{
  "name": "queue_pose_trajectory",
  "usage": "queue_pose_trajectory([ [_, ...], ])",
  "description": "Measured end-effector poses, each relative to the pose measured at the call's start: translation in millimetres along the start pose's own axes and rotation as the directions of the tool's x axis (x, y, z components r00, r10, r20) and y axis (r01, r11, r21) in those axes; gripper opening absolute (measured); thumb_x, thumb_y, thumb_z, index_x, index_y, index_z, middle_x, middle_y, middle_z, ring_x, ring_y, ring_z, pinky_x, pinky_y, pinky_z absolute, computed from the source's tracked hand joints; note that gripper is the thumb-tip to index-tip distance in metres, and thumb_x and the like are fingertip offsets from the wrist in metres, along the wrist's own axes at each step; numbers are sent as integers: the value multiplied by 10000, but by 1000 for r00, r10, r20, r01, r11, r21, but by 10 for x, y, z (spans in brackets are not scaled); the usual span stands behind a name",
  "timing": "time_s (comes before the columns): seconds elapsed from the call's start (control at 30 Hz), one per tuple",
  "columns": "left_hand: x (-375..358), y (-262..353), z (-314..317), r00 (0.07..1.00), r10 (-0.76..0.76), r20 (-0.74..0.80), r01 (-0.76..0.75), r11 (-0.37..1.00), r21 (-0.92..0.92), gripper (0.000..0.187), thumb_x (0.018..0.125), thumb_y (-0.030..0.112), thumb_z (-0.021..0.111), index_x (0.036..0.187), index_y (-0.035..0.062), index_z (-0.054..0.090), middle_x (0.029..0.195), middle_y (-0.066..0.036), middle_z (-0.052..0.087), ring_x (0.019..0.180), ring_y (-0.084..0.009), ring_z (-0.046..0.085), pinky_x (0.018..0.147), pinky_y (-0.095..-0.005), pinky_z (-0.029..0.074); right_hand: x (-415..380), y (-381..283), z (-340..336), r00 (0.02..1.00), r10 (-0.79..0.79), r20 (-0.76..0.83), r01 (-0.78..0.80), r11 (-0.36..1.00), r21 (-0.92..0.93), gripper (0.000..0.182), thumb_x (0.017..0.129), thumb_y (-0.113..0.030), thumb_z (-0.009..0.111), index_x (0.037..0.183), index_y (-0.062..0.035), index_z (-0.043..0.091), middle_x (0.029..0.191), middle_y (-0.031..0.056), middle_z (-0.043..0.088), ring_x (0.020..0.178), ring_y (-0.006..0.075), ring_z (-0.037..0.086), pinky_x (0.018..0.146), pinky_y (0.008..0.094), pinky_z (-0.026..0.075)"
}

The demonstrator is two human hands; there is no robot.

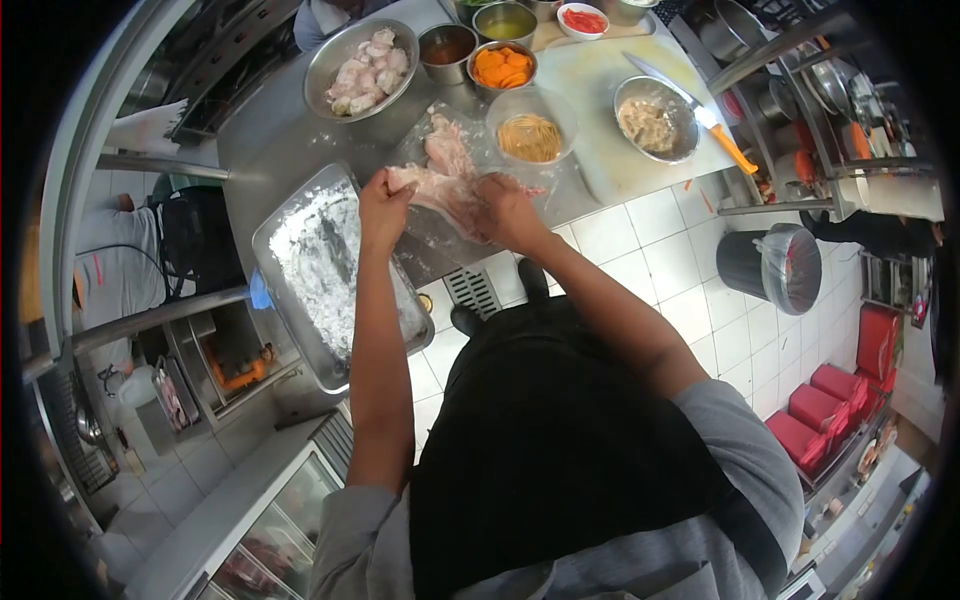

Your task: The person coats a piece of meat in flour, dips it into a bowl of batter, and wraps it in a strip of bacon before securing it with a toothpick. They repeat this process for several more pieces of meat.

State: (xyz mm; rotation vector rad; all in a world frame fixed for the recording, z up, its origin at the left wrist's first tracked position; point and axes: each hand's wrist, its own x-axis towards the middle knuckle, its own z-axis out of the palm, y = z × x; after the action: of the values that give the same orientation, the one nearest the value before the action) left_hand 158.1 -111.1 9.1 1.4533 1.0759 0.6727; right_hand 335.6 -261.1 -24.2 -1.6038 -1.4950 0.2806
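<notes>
Both my hands hold a pale, floured piece of raw meat (447, 195) spread above the metal counter. My left hand (383, 205) pinches its left end, close to the tray of white flour (318, 250). At the meat's right side, my right hand (508, 212) has its fingers closed on it. Behind the meat stand a clear bowl of thin brown sticks (530, 138), a steel bowl of orange slices (502, 68) and a large steel bowl of raw meat pieces (362, 72).
A cutting board (600, 90) on the right bears an orange-handled knife (715, 125) and a steel bowl of pale mixture (655, 120). A lined bin (770, 268) stands on the tiled floor. Another person (125, 250) is at the left.
</notes>
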Motion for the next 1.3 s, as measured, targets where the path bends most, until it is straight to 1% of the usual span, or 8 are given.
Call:
queue_pose_trajectory([
  [0.33, -489, 329, -321, 956, 121, 268, -105, 992, -74, 204, 880, -51, 683, 1057, 2, 595, 984, -51, 695, 891, -95, 632, 795, -252, 500, 286, -190, -104, 975, -94, 200, 46, 972, 231, 443, 763, -260, 789, 1094, -23, 614, 1142, 212, 629, 1060, 414, 599, 881, 473, 475],
  [0.53, -344, 474, -374, 966, 76, 246, -67, 997, -46, 243, 892, -37, 685, 1119, -17, 603, 1031, -73, 711, 925, -112, 656, 825, -251, 514, 164, -133, -34, 871, 59, 488, -169, 969, 183, 375, 750, -225, 802, 1039, -32, 659, 900, 193, 670, 825, 322, 669, 760, 386, 517],
  [0.93, 404, 427, -343, 974, -95, 206, 107, 993, -45, 195, 872, 44, 735, 1039, 57, 635, 972, -60, 712, 786, -101, 651, 639, -257, 523, -111, -49, -140, 843, 297, 448, -534, 558, 635, 299, 768, -143, 814, 989, -6, 667, 844, 66, 677, 782, 114, 640, 724, 302, 510],
  [1.03, 856, -157, -385, 963, -85, 254, 51, 989, 136, 228, 880, 57, 720, 1081, 36, 614, 975, -53, 692, 842, -131, 669, 705, -289, 553, -102, 137, -308, 753, 488, 442, -640, 700, 316, 306, 743, -194, 820, 921, -6, 656, 854, 119, 697, 779, 196, 681, 709, 352, 536],
  [1.1, 897, -280, -133, 977, -48, 208, 1, 975, 220, 207, 881, 46, 704, 1067, 22, 618, 972, -60, 692, 829, -140, 670, 698, -302, 551, -93, 116, -305, 926, 353, 133, -348, 935, -65, 351, 708, -280, 829, 870, -23, 653, 890, 174, 697, 811, 313, 691, 727, 421, 553],
  [1.2, 710, -272, -91, 946, 324, 29, -309, 868, 388, 189, 855, 20, 680, 1035, -12, 632, 985, -143, 689, 868, -259, 679, 767, -385, 539, -192, 143, -267, 959, 282, 14, -273, 940, -206, 406, 678, -355, 837, 880, -44, 673, 920, 187, 681, 858, 387, 661, 778, 454, 550],
  [1.27, 397, 99, -46, 766, 637, 83, -460, 455, 762, 263, 794, -34, 656, 1055, -22, 624, 1066, -208, 642, 982, -366, 644, 870, -456, 514, -197, -5, -368, 968, 252, 4, -248, 956, -159, 347, 723, -294, 827, 943, -58, 701, 974, 168, 659, 925, 357, 645, 796, 454, 541],
  [1.3, 256, 211, -65, 819, 553, 154, -476, 505, 720, 294, 777, -42, 648, 1068, -15, 619, 1108, -213, 620, 1042, -382, 609, 914, -472, 490, -204, -49, -393, 981, 195, -20, -195, 972, -134, 310, 744, -251, 813, 953, -54, 699, 984, 171, 652, 933, 361, 640, 795, 456, 537],
])
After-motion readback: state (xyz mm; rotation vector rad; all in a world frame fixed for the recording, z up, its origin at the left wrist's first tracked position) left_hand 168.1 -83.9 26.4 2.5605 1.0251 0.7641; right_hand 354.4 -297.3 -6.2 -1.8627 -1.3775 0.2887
